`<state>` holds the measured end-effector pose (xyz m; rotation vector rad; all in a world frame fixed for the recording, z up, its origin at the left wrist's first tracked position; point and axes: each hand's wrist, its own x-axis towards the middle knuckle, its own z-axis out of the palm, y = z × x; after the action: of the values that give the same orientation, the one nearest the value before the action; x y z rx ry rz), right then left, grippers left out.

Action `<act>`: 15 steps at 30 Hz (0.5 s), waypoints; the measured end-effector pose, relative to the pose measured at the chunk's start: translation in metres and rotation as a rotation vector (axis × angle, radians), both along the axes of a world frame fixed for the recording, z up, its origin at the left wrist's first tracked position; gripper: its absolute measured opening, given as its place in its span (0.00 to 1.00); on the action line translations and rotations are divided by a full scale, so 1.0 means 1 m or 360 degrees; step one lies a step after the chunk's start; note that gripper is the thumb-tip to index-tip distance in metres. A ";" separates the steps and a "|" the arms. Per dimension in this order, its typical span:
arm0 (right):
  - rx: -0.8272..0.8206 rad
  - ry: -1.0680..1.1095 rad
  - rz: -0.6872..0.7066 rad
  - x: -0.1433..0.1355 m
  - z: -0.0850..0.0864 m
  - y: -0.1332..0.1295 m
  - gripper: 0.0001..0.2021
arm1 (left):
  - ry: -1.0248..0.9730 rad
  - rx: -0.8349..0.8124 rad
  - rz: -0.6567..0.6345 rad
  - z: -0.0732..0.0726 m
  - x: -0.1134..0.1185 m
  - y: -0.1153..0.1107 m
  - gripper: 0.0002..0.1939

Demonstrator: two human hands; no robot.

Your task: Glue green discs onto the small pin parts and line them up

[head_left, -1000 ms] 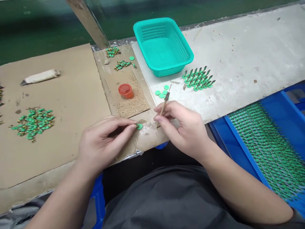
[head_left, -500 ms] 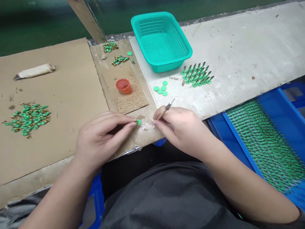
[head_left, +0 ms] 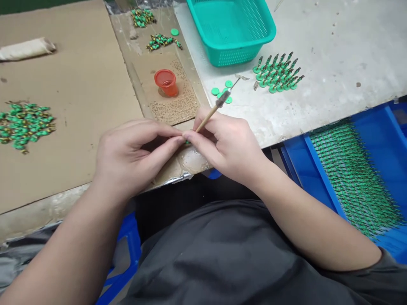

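My left hand [head_left: 127,154] is closed, its thumb and forefinger pinching a small green disc [head_left: 187,142] that is mostly hidden by the fingertips. My right hand [head_left: 227,142] meets it there, thumb tip against the left fingertips. Between its fingers rests a needle tool [head_left: 208,117] with a wooden handle, a dark wrapped collar and a thin metal tip pointing up and away. Whether the right fingertips also grip the disc is hidden. Beyond the hands lie several loose green discs [head_left: 215,91], and a red cup [head_left: 165,81] of liquid stands on a speckled board [head_left: 173,108].
A pile of small green-and-yellow pieces [head_left: 27,125] lies on cardboard [head_left: 85,84] at left, near a wrapped roll [head_left: 27,49]. A teal basket [head_left: 235,53] stands at the back. Right of it are green-based figures [head_left: 280,74]. A blue crate [head_left: 330,186] holds rows of green pieces.
My right hand has moved left until its fingertips touch the left ones, covering most of the disc. The needle tool now points further up. The view has tilted downward.
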<state>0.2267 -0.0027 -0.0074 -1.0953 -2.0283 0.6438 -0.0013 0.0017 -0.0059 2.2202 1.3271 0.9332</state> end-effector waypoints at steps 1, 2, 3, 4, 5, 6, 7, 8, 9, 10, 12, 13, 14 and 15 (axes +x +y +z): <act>0.0008 -0.0001 -0.0007 0.000 0.000 0.000 0.12 | 0.0004 -0.0004 0.0005 0.000 0.000 0.000 0.08; 0.0014 -0.0002 -0.0012 0.000 0.000 -0.001 0.12 | 0.0002 -0.0006 0.0004 0.000 0.000 0.000 0.08; 0.0023 -0.0003 -0.0018 0.000 0.000 -0.001 0.12 | -0.0002 -0.0009 -0.0003 0.000 0.001 0.000 0.08; 0.0028 -0.0011 -0.0021 -0.001 0.000 -0.001 0.11 | -0.0009 -0.0011 -0.0013 0.001 0.001 0.000 0.08; 0.0019 -0.0035 -0.0030 -0.001 0.000 -0.001 0.11 | -0.0016 -0.0010 -0.0023 0.001 0.001 0.000 0.08; 0.0005 -0.0071 -0.0037 -0.002 0.000 -0.001 0.11 | -0.0023 -0.0007 -0.0028 0.000 0.000 0.001 0.08; -0.0010 -0.0109 -0.0045 -0.003 0.001 -0.001 0.10 | -0.0024 -0.0003 -0.0031 0.000 0.000 0.001 0.09; -0.0023 -0.0147 -0.0051 -0.004 0.001 -0.001 0.10 | -0.0021 0.0001 -0.0032 0.000 0.000 0.001 0.09; -0.0028 -0.0174 -0.0048 -0.005 0.002 -0.001 0.10 | -0.0017 0.0006 -0.0037 0.000 0.000 0.001 0.10; -0.0020 -0.0186 -0.0038 -0.005 0.002 -0.001 0.10 | -0.0016 0.0014 -0.0047 -0.001 0.000 0.002 0.10; 0.0003 -0.0194 -0.0015 -0.006 0.004 -0.001 0.10 | -0.0022 0.0034 -0.0073 -0.002 -0.001 0.002 0.10; 0.0003 -0.0204 -0.0011 -0.006 0.005 -0.001 0.10 | -0.0025 0.0040 -0.0082 -0.003 -0.001 0.002 0.10; -0.0006 -0.0222 -0.0009 -0.006 0.006 -0.001 0.09 | -0.0025 0.0043 -0.0084 -0.003 -0.002 0.003 0.10; -0.0017 -0.0245 -0.0009 -0.006 0.007 -0.001 0.08 | -0.0021 0.0042 -0.0082 -0.003 -0.002 0.003 0.10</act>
<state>0.2202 -0.0033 -0.0002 -1.1882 -2.1537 0.5832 -0.0034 0.0046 -0.0092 2.2531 1.2529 0.9500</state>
